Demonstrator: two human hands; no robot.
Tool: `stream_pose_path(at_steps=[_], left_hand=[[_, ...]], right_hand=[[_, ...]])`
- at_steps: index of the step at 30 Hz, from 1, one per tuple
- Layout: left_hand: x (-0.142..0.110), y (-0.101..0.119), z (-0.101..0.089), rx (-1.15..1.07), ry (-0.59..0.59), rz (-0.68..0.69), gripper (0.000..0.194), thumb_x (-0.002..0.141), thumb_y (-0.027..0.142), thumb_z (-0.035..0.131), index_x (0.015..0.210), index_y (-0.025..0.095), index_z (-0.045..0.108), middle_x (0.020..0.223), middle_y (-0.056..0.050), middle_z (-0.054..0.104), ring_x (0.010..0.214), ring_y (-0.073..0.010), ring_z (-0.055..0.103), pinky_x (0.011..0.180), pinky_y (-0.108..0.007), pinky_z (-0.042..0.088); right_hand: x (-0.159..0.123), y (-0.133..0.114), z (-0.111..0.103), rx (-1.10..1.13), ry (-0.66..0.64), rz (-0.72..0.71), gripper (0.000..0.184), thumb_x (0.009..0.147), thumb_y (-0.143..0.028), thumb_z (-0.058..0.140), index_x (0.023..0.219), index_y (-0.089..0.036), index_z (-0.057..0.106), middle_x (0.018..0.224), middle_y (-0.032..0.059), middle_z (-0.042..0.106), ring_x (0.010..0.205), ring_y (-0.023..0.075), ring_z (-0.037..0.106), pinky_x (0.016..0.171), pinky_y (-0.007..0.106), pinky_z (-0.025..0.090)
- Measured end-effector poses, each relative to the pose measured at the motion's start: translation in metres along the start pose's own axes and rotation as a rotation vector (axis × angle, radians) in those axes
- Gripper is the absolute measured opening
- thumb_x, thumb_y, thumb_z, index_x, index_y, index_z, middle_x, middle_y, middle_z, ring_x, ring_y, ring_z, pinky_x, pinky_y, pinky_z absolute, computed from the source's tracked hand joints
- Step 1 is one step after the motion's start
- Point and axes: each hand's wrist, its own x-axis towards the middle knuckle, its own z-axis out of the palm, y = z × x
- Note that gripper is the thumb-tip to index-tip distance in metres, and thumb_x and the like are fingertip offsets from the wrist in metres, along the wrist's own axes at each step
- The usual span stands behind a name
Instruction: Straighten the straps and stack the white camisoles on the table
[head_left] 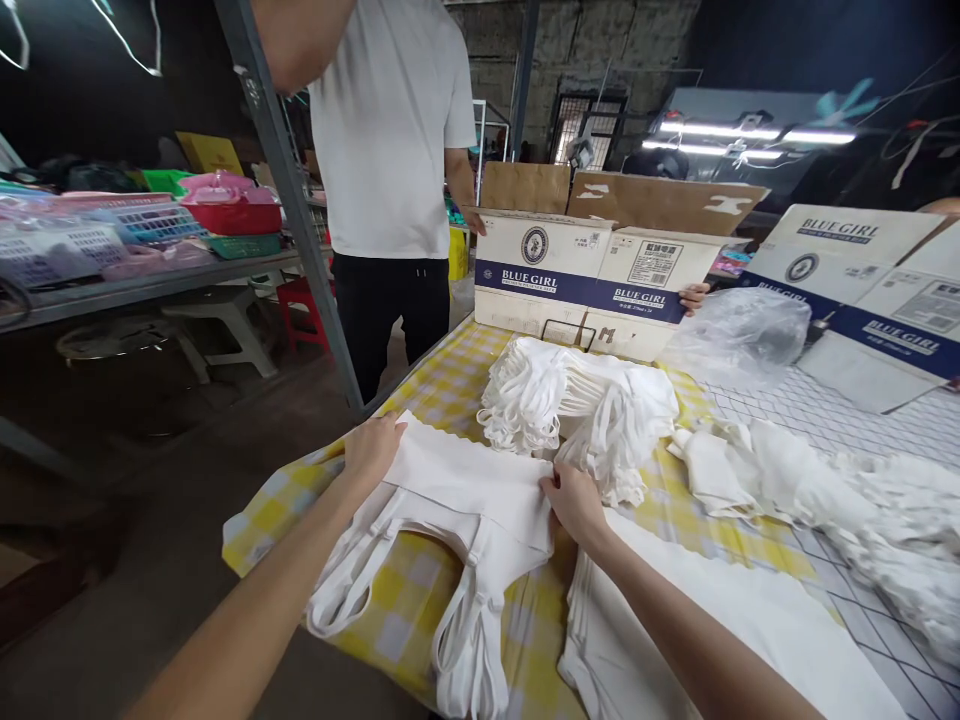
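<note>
A white bra top (480, 470) with adjustable shoulder straps lies spread on the yellow checked cloth, straps toward me. At its far left corner, my left hand (375, 445) is closed with the edge between thumb and fingers. My right hand (577, 500) pinches the far right corner of the same top. Just beyond it sits a thick pile of similar white tops (577, 390), their straps hanging in loops. Under my right forearm lies a stack of flat white fabric pieces (697, 590).
Loose white garments (810, 480) lie to the right on a grid-patterned surface. Behind stand two cardboard boxes, one (600, 275) held by a person in a white shirt (390, 130), with a clear plastic bag (742, 335) between them. A metal post (292, 200) rises at the table's left edge.
</note>
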Motion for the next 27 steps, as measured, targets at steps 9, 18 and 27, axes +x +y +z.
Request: stream_pose_path(at_steps=[9,18,27], left_hand=[[-0.043,0.02,-0.005,-0.016,-0.026,0.282,0.055,0.088,0.044,0.035,0.136,0.017,0.038,0.138,-0.012,0.046,0.127,-0.0271,0.038,0.103,-0.042,0.027],[-0.067,0.033,0.011,-0.007,-0.244,0.426,0.059,0.086,0.049,0.034,0.137,0.019,0.04,0.148,-0.011,0.03,0.136,-0.0297,0.023,0.106,-0.054,0.017],[-0.148,0.101,-0.014,-0.291,0.179,0.629,0.046,0.088,0.044,0.034,0.124,0.019,0.048,0.124,-0.011,0.056,0.118,-0.0256,0.048,0.101,-0.04,0.033]], right_hand=[[-0.051,-0.013,-0.022,-0.175,0.058,-0.541,0.04,0.088,-0.019,0.043,0.127,-0.021,0.046,0.129,0.0116,0.051,0.114,0.0247,0.048,0.088,0.036,0.04],[-0.084,0.012,-0.041,-0.16,-0.162,-0.672,0.037,0.084,-0.028,0.055,0.121,-0.025,0.053,0.132,0.0062,0.051,0.125,0.0223,0.04,0.103,0.04,0.029],[-0.172,0.126,-0.112,0.058,0.222,-0.2,0.026,0.09,-0.024,0.046,0.113,-0.023,0.059,0.111,0.0075,0.061,0.103,0.0207,0.054,0.089,0.036,0.041]])
